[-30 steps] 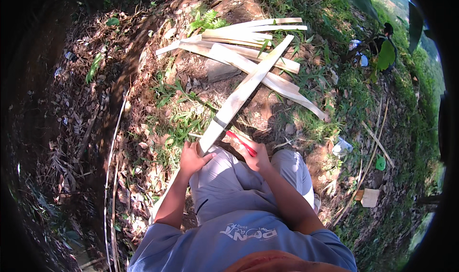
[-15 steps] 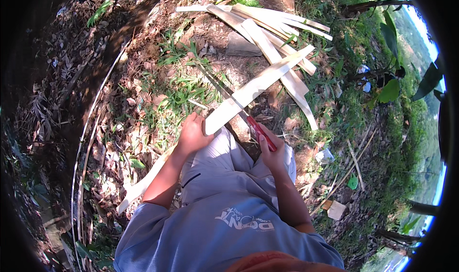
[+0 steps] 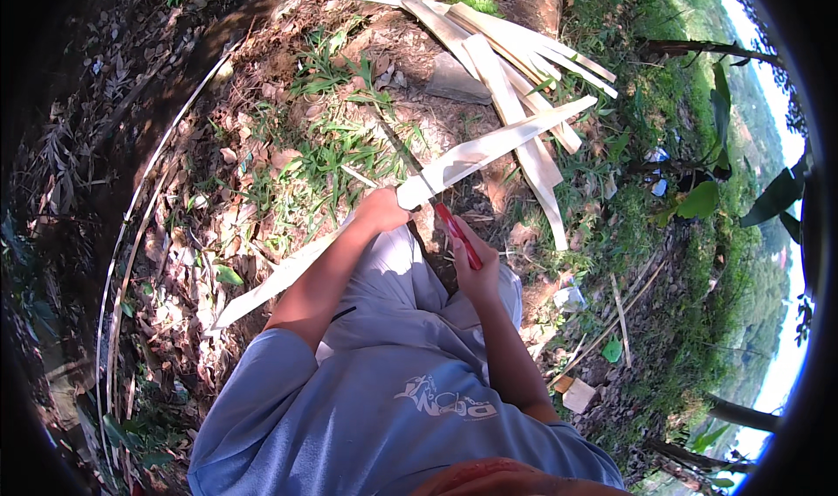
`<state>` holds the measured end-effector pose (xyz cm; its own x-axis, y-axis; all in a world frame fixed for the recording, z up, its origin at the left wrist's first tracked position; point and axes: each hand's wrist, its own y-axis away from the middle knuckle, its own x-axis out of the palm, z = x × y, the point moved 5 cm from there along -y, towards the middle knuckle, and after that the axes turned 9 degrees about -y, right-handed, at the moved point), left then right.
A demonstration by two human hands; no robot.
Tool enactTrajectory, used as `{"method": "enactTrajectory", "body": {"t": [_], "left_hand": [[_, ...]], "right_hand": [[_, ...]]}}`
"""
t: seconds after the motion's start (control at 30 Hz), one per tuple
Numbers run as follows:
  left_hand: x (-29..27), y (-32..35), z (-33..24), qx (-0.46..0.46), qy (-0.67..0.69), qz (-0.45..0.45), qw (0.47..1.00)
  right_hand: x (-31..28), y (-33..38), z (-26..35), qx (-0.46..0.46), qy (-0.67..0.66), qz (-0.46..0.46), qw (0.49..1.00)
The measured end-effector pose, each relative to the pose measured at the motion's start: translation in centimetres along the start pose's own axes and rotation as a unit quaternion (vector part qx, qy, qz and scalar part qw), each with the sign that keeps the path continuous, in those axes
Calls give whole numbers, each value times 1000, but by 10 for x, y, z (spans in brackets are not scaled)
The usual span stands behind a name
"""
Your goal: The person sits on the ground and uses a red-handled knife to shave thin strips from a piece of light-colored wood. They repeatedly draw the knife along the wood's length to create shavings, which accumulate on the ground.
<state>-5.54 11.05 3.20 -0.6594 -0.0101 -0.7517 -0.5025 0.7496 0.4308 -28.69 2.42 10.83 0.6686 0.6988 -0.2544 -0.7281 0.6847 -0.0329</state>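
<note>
Long pale slat [image 3: 410,195] slanting across the lap from the leafy ground [image 3: 262,173] at left up toward a pile of split strips [image 3: 515,68] at upper right. Left hand [image 3: 381,210] clamped around slat mid-length, arm stretched forward; right hand [image 3: 476,269] closed on red-handled knife [image 3: 458,234] just beside it, elbow bent. Risk, judged: blade skidding along smooth slat into left fingers or thigh, both so near.

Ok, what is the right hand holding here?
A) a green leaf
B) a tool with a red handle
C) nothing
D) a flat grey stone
B: the right hand grips a red-handled tool whose end meets the long pale strip, while the left hand holds that strip.
</note>
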Motion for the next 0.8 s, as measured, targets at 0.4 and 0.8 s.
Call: {"method": "enactTrajectory", "body": {"t": [0.4,0.8], "left_hand": [[16,-7,-18,-43,-91,29,995],[29,6,-22,43,-197,-8,979]], "right_hand": [[-13,29,-2,99,18,30,994],[11,67,10,3,18,-27,999]]}}
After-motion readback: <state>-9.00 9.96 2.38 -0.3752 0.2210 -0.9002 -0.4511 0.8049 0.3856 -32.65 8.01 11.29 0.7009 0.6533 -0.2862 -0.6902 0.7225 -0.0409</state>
